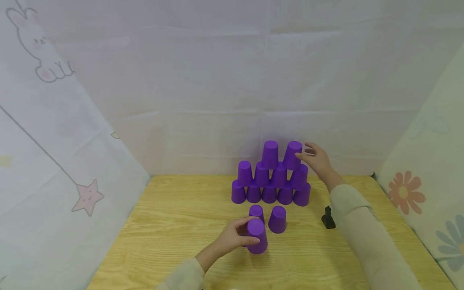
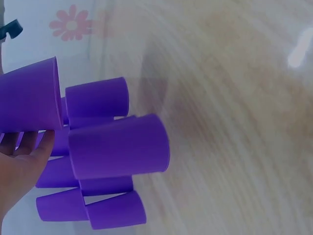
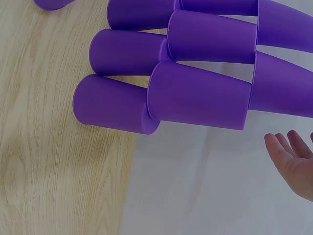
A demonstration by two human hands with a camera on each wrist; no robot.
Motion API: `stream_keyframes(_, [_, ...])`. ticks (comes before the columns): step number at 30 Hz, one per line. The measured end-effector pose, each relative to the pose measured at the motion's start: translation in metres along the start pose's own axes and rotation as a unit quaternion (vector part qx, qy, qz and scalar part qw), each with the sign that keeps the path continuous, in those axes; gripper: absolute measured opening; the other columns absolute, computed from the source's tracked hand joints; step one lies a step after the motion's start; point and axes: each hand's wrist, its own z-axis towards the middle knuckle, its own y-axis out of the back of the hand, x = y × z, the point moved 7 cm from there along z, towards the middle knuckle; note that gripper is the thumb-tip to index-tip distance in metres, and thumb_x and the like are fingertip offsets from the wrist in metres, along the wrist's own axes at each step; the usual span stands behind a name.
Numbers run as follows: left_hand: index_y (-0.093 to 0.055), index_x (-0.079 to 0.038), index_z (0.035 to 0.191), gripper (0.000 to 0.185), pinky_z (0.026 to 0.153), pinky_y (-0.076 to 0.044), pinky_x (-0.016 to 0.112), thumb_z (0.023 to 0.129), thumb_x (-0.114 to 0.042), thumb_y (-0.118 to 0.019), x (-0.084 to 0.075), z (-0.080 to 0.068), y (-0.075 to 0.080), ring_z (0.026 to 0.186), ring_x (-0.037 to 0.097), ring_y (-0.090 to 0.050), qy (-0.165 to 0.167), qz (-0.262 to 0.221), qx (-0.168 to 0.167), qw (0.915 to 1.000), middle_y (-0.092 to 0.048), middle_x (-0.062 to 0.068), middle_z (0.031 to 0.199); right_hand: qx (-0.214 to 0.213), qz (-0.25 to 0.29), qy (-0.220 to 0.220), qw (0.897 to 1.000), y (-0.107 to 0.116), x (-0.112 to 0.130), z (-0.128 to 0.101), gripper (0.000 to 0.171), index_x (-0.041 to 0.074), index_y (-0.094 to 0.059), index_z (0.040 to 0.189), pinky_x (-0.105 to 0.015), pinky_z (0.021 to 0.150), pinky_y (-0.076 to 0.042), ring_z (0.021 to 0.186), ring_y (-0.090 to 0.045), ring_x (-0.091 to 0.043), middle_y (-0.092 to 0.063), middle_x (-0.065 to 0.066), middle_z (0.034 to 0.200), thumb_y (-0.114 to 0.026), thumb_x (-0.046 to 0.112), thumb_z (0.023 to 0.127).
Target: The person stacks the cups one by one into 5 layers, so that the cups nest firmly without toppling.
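A pyramid of upside-down purple cups [image 1: 270, 181] stands at the back of the wooden table [image 1: 174, 225]. My right hand [image 1: 312, 156] is open beside the top-right cup [image 1: 293, 155]. The right wrist view shows its fingers [image 3: 288, 152] straight, with a gap to the stacked cups [image 3: 198, 95]. Near the front, my left hand [image 1: 243, 233] grips a single purple cup [image 1: 257, 237] from its left side. In the left wrist view this held cup [image 2: 29, 95] sits above my palm [image 2: 19, 166], with a loose cup [image 2: 120, 147] in front.
Two loose purple cups [image 1: 256, 211] [image 1: 277, 219] stand between the held cup and the pyramid. A small black object [image 1: 328, 218] lies right of them. White cloth walls [image 1: 217, 80] with cartoon prints enclose the table on three sides.
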Motion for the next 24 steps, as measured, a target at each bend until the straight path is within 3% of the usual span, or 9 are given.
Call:
stream_keyframes(10, [-0.050,0.000,0.131,0.055,0.087,-0.053,0.029,0.082,-0.013,-0.070,-0.022,0.012,0.028,0.098,0.008,-0.062,-0.056,0.027,-0.017,0.9979,-0.059,0.023,0.121,0.003,-0.012,0.016,1.000,0.007,-0.002,-0.009,0.077,0.003,-0.019,0.148,-0.058,0.109,-0.029,0.133,-0.031,-0.046,-0.028,-0.029,0.146,-0.060,0.032,0.090])
stream_keyframes(18, [-0.051,-0.010,0.133,0.056,0.078,-0.054,0.029,0.082,-0.021,-0.072,-0.034,0.021,0.063,0.103,0.021,-0.062,-0.010,0.051,-0.045,0.9977,-0.059,0.014,0.123,0.028,0.001,0.028,0.999,0.005,0.001,-0.025,0.074,0.004,-0.017,0.148,-0.057,0.110,-0.028,0.136,-0.027,-0.044,-0.025,-0.024,0.149,-0.057,0.029,0.092])
stream_keyframes(24, [-0.050,-0.006,0.134,0.059,0.090,-0.053,0.035,0.081,-0.018,-0.072,-0.047,0.032,0.082,0.109,0.025,-0.060,-0.018,0.058,-0.056,0.9966,-0.060,0.017,0.124,0.028,0.000,0.038,0.999,0.005,-0.002,-0.037,0.071,0.004,-0.020,0.147,-0.057,0.108,-0.031,0.133,-0.031,-0.044,-0.030,-0.026,0.147,-0.058,0.027,0.092])
